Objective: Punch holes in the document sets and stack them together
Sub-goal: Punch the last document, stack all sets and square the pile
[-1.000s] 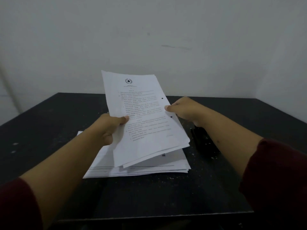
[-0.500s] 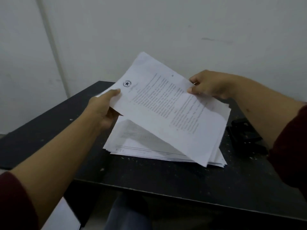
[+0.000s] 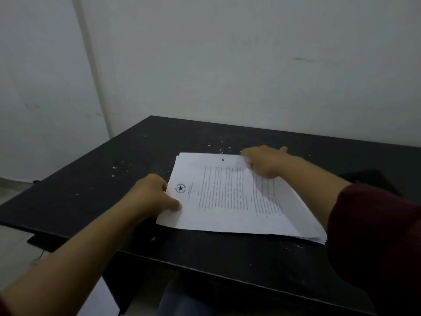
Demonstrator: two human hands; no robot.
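On the black table [image 3: 95, 179], toward its near right part, lies the stack of document sets [image 3: 239, 201], turned so its printed lines run away from me and its star emblem [image 3: 180, 188] sits at the stack's left end. My left hand [image 3: 155, 197] grips that left end just beside the emblem, thumb on top of the top sheet and the other fingers curled under the edge, out of sight. My right hand [image 3: 266, 163] is at the stack's far right corner, fingers bent over the paper edge there; how much of the stack it pinches I cannot tell, since the fingertips are hidden against the sheets. One punched hole [image 3: 222, 159] shows near the stack's far edge, left of my right hand; any second hole is covered by that hand. The text on the top sheet is too blurred to read. The stack's layers fan out slightly at its near right corner, where the edges blur together. Beyond the stack's right side, a dark object [image 3: 373, 179] is mostly hidden behind my right forearm and maroon sleeve [image 3: 376, 236], and I cannot make out what it is. Pale specks [image 3: 209, 145] dot the table past the stack's far edge.
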